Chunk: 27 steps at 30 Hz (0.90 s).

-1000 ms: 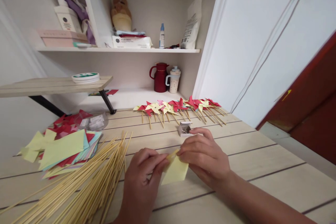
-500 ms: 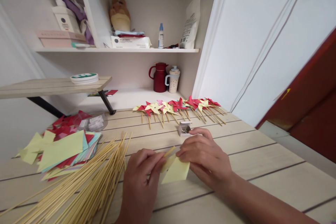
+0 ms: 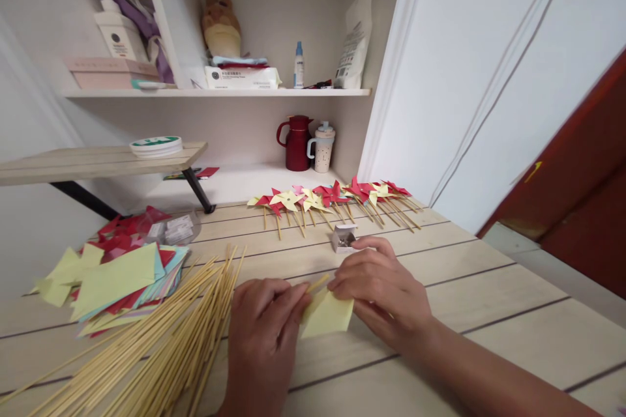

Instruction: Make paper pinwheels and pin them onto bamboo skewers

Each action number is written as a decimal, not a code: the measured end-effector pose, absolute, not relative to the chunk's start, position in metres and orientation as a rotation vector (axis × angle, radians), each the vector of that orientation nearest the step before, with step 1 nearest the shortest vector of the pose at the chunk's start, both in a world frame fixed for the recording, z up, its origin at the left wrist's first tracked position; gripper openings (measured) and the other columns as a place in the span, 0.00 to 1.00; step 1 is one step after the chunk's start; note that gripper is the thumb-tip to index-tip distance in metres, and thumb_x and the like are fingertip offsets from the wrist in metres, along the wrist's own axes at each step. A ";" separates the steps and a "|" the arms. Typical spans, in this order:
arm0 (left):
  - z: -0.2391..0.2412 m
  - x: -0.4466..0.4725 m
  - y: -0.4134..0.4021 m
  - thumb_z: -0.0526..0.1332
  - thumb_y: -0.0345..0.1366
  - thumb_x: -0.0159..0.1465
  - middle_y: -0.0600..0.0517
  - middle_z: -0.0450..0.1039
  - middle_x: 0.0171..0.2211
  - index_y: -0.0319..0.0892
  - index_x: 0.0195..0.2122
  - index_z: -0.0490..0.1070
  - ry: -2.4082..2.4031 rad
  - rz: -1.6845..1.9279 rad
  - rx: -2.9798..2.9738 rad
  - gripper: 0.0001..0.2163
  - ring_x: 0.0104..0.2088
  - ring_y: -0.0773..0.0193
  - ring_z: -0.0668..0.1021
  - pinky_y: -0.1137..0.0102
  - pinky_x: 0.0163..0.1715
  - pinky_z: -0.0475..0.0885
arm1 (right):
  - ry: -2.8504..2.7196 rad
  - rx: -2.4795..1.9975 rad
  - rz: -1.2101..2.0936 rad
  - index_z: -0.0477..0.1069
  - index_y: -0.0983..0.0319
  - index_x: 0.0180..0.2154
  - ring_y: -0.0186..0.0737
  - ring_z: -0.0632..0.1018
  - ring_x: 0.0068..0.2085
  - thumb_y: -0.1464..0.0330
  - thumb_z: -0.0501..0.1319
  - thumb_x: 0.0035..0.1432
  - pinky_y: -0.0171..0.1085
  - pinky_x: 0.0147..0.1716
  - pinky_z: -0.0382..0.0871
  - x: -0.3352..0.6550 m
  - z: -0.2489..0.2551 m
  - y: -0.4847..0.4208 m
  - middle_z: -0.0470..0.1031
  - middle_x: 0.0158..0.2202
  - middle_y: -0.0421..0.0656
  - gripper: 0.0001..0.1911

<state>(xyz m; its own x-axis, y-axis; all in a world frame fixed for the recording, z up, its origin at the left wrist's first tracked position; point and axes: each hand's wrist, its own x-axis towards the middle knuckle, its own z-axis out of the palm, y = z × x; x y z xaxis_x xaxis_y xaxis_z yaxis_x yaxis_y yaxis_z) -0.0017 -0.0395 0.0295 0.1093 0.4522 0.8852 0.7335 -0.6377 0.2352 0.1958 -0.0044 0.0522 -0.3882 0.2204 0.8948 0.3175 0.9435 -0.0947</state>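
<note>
Between my two hands is a pale yellow paper pinwheel (image 3: 328,318), partly hidden by fingers. My left hand (image 3: 267,322) is closed round a thin wooden stick (image 3: 317,284), whose tip pokes out above the thumb and lies against the paper. With its fingertips, my right hand (image 3: 384,293) pinches the upper edge of the pinwheel; whether a pin is there I cannot see. Just beyond the right fingers stands a small open box (image 3: 344,238) with little metal pins inside.
Loose sticks (image 3: 171,332) fan out at left, beside stacked coloured paper (image 3: 117,277) and red folded pieces (image 3: 122,231). Several red and yellow pinwheels on sticks (image 3: 332,195) lie along the back. Behind them stand a red jug (image 3: 297,143) and a cup (image 3: 323,148). A small raised shelf (image 3: 88,159) is at left.
Almost nothing differs. My left hand has tilted slightly, and the stick's tip has shifted a little to the right against the paper. The right hand keeps its pinch.
</note>
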 end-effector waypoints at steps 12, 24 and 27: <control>0.033 -0.002 -0.041 0.62 0.30 0.64 0.55 0.72 0.31 0.44 0.40 0.77 -1.122 -1.511 -2.162 0.06 0.34 0.67 0.72 0.68 0.38 0.67 | -1.983 -0.395 -0.077 0.73 0.61 0.36 0.37 0.79 0.33 0.74 0.59 0.63 0.48 0.49 0.66 0.196 0.052 -0.005 0.80 0.30 0.41 0.05; 0.034 -0.004 -0.044 0.62 0.30 0.64 0.56 0.74 0.32 0.46 0.42 0.76 -1.125 -1.449 -2.194 0.07 0.34 0.66 0.74 0.66 0.40 0.67 | -1.976 -0.402 -0.068 0.73 0.60 0.37 0.38 0.79 0.33 0.75 0.59 0.62 0.48 0.50 0.66 0.195 0.051 -0.005 0.80 0.30 0.40 0.06; 0.033 -0.005 -0.044 0.62 0.30 0.64 0.56 0.74 0.33 0.46 0.43 0.76 -1.128 -1.432 -2.212 0.08 0.35 0.66 0.74 0.66 0.41 0.67 | -1.984 -0.408 -0.056 0.73 0.61 0.37 0.38 0.79 0.34 0.75 0.60 0.61 0.49 0.50 0.66 0.196 0.050 -0.005 0.80 0.30 0.41 0.05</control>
<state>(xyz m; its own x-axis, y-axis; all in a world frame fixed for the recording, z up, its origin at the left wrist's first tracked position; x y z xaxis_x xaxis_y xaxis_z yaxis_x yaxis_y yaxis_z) -0.0054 -0.0438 0.0334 0.2063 0.4598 0.8637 0.7318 -0.6585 0.1758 0.1957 -0.0054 0.0497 -0.3817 0.2587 0.8873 0.3084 0.9407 -0.1416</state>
